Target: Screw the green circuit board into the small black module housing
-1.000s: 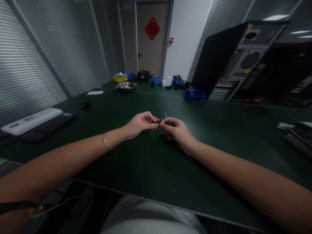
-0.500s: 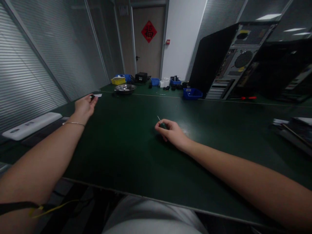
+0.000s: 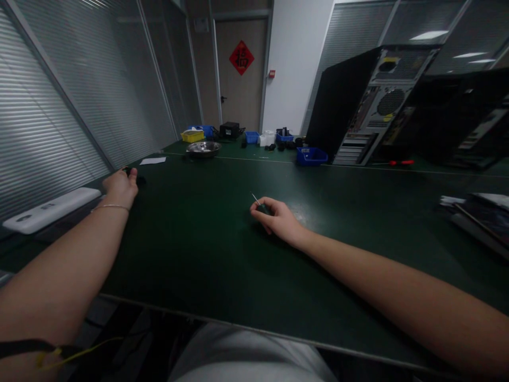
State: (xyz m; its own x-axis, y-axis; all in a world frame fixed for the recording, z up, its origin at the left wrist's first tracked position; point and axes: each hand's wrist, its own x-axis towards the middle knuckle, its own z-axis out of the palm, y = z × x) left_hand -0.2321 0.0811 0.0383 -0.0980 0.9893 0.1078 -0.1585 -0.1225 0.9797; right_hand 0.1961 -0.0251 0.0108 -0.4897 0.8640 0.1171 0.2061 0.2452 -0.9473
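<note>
My right hand is closed around the dark green handle of a small screwdriver over the middle of the green table. Its thin metal shaft points up and to the left. At the table's left side, my left hand has its fingers curled round a small dark object, too small to name. Just beyond that hand lies a white sheet of paper, and a dark item shows beside the fingers.
Farther back stand a metal bowl, a yellow bin, a blue bin and a tall computer case. A white device lies at left, a red-handled tool at right.
My left hand has moved left and down, away from the white paper, which now shows fully. The right hand still holds the screwdriver, almost in the same place. The view has shifted slightly.
</note>
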